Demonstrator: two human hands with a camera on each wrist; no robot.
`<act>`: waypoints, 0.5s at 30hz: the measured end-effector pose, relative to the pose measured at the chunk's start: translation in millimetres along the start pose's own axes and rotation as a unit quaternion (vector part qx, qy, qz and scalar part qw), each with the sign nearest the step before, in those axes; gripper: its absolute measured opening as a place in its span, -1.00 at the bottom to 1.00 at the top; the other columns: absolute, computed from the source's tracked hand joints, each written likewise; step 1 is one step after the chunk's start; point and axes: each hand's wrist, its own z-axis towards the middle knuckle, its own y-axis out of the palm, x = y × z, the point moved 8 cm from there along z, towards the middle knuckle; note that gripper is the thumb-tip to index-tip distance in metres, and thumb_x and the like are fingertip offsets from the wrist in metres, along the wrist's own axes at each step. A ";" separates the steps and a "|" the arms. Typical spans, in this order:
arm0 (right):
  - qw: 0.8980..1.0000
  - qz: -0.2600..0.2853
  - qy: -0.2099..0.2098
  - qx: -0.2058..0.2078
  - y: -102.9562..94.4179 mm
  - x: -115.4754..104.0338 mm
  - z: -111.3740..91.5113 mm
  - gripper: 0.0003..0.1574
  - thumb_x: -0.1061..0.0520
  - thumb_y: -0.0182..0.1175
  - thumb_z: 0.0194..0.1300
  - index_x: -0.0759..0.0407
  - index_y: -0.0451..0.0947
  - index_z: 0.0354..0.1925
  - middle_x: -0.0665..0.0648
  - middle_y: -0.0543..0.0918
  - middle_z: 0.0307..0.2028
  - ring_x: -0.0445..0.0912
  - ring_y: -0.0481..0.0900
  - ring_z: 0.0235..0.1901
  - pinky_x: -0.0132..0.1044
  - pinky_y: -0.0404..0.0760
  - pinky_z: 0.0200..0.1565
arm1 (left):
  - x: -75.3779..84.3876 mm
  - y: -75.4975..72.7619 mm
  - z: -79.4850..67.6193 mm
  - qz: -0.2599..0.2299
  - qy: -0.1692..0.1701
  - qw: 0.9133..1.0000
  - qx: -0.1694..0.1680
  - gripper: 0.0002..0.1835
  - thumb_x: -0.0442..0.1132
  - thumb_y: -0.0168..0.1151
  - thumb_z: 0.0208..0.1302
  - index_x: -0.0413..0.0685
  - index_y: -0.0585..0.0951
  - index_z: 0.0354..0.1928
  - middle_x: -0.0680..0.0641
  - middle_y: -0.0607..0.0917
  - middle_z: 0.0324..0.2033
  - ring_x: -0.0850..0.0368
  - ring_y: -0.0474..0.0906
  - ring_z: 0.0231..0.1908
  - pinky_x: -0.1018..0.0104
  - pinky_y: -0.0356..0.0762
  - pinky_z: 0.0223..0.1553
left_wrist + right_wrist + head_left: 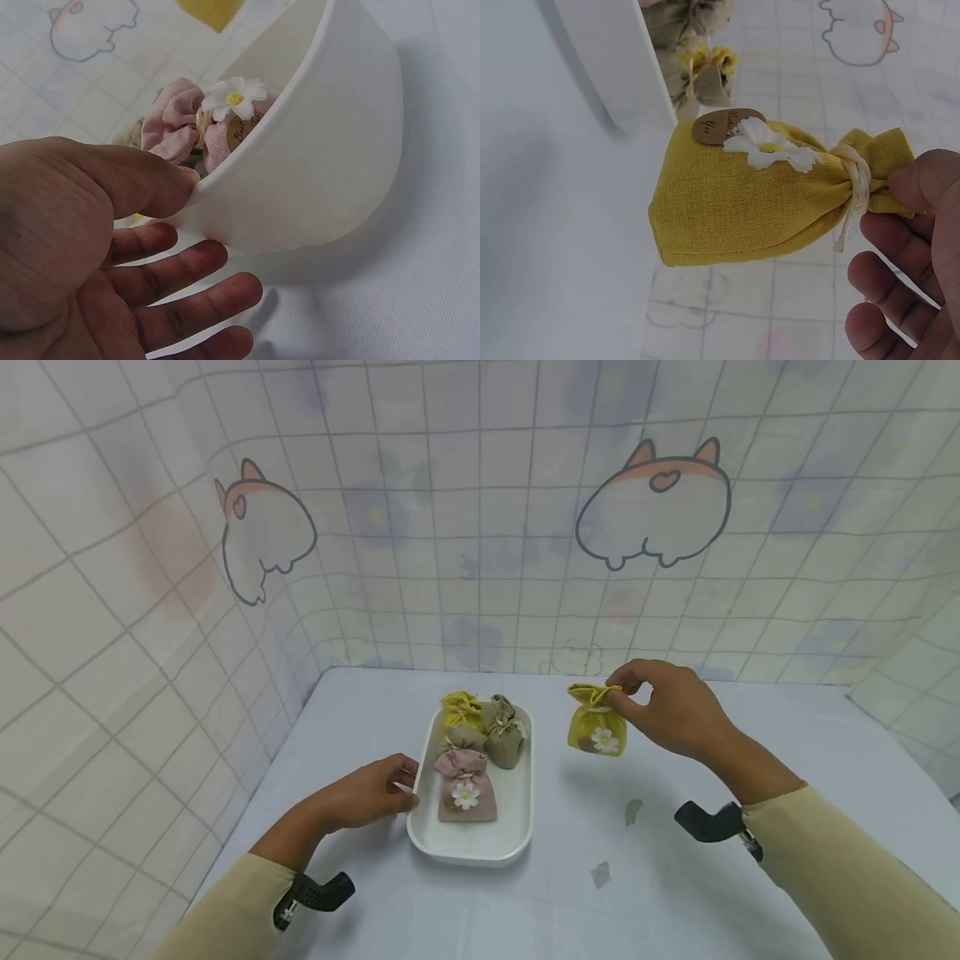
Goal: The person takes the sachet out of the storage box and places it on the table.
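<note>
My right hand (671, 710) pinches a yellow drawstring pouch (597, 727) by its gathered top, between thumb and forefinger. The pouch hangs above the cloth, right of the white tray (513, 827); a white flower and brown tag show on its front. At the tray's left side is my left hand (367, 793), thumb tip at the rim and the other fingers loosely bent beside the outer wall. Inside the tray, a pink pouch (468, 797) with a white flower lies in front. Behind it are another yellow pouch (462, 710) and grey-brown pouches (506, 739).
A pale cloth (675, 893) covers the table, with two small grey patches (633, 811) on it right of the tray. A checked curtain (480, 568) with cartoon animal drawings stands behind and along the sides.
</note>
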 end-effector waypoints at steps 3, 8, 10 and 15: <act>1.000 -0.002 0.011 0.001 -2.6 7.9 -2.5 -0.75 -0.02 0.24 0.46 0.05 0.68 -0.01 0.14 0.68 -0.12 0.00 0.44 -0.42 -0.17 0.44 -0.48 | -0.3 0.3 0.4 -0.003 0.000 1.000 -0.001 -0.51 -0.20 0.38 0.34 -0.07 0.50 0.26 -0.05 0.62 0.13 0.00 0.56 0.15 -0.03 0.59 0.12; 1.000 -0.005 0.026 0.001 -4.4 22.3 -6.4 -0.74 -0.06 0.24 0.46 0.02 0.68 -0.01 0.14 0.67 -0.11 0.01 0.44 -0.41 -0.18 0.44 -0.48 | -1.1 0.3 0.9 -0.003 -0.002 1.000 -0.001 -0.50 -0.19 0.38 0.34 -0.07 0.49 0.26 -0.05 0.62 0.14 -0.01 0.56 0.15 -0.03 0.59 0.12; 1.000 -0.007 0.028 0.004 -5.1 27.4 -7.7 -0.74 -0.06 0.24 0.46 0.02 0.67 -0.01 0.14 0.67 -0.11 0.01 0.43 -0.42 -0.18 0.44 -0.50 | -0.9 0.1 0.8 -0.002 -0.002 1.000 -0.001 -0.50 -0.19 0.38 0.34 -0.06 0.49 0.26 -0.04 0.62 0.15 -0.01 0.56 0.15 -0.03 0.59 0.12; 0.999 -0.014 0.029 0.012 -7.6 36.2 -10.2 -0.74 -0.05 0.24 0.46 0.04 0.67 -0.02 0.14 0.67 -0.12 0.02 0.43 -0.40 -0.17 0.43 -0.49 | 0.0 -0.2 -0.4 -0.001 -0.003 1.000 0.000 -0.51 -0.19 0.38 0.34 -0.05 0.49 0.26 -0.05 0.61 0.15 -0.02 0.55 0.16 -0.03 0.59 0.12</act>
